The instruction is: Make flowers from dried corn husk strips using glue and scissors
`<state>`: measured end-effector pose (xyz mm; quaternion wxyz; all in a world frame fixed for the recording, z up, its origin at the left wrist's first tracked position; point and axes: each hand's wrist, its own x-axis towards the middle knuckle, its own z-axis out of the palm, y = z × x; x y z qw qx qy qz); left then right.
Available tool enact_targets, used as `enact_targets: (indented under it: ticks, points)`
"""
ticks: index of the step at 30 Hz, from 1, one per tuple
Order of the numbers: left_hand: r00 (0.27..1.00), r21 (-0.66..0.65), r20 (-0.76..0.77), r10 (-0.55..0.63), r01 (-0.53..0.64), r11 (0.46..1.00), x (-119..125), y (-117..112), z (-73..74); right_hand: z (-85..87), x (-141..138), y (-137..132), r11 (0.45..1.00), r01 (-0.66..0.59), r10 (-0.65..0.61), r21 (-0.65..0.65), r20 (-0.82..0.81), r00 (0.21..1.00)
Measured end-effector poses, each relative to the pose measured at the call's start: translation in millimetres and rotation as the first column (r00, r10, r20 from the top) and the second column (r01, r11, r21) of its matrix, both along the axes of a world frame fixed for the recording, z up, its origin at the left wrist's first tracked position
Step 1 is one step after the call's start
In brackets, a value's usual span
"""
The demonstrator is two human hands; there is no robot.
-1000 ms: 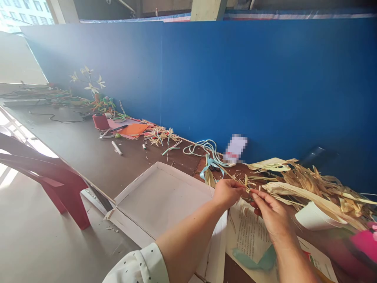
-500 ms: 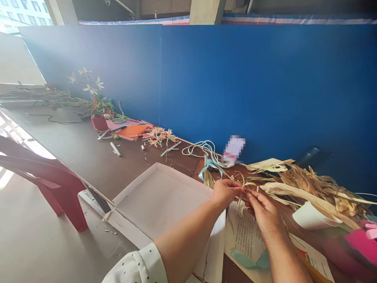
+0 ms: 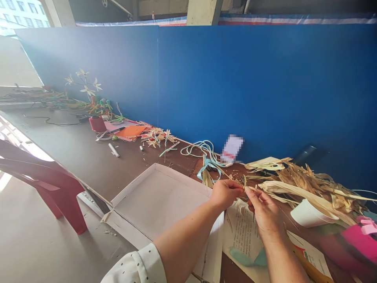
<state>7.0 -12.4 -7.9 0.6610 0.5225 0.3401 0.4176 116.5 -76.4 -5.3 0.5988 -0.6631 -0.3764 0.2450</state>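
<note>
Both hands meet above the right corner of a shallow white box [image 3: 132, 181]. The fingers of my left hand [image 3: 225, 195] are pinched together at the tips, and those of my right hand [image 3: 264, 207] press close against them. Between the fingertips is a thin strip of corn husk [image 3: 245, 181], its upper end poking up; the fingers hide the rest. Below my right hand lies printed paper [image 3: 246, 234]. Dry corn husks [image 3: 321, 184] are heaped to the right, some lying over a white cup [image 3: 308, 214].
Behind my hands are pale blue cord [image 3: 203, 144] and light blue ribbon [image 3: 207, 163] near a blue partition [image 3: 235, 78]. Husk flowers [image 3: 159, 137], orange paper [image 3: 131, 131] and a white pen [image 3: 113, 150] lie farther left. A red chair [image 3: 64, 196] stands beside the table.
My fingertips have shifted slightly around the husk strip. Its curled loop and the wisps hanging beneath the fingers show less now. Both hands remain together in nearly the same place.
</note>
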Motion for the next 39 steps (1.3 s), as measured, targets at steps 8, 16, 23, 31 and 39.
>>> enact_targets:
  ticks: [8,16,23,31,39]
  points:
    - [0.999,0.046,-0.041,-0.015,0.017,0.999,0.4,-0.1,-3.2,-0.7,1.9,0.1,1.0,0.027,-0.028,-0.014,-0.039,0.999]
    - [0.997,0.064,-0.073,-0.018,0.023,0.998,0.3,-0.9,-2.6,1.2,0.7,-2.3,0.998,0.06,-0.06,-0.011,0.001,0.998]
    - [0.996,0.079,-0.079,-0.03,0.036,0.996,1.2,0.7,-5.5,-1.5,3.0,-0.5,0.999,0.041,-0.041,0.0,0.002,0.999]
    - [0.994,0.103,-0.093,-0.054,0.063,0.993,-0.3,-0.4,-3.1,-0.2,3.8,-0.6,1.0,0.022,-0.022,0.01,-0.06,0.998]
    - [0.994,0.162,-0.102,-0.046,0.062,0.985,0.7,1.1,-8.0,-1.1,6.9,0.0,1.0,0.012,-0.013,-0.003,-0.1,0.995]
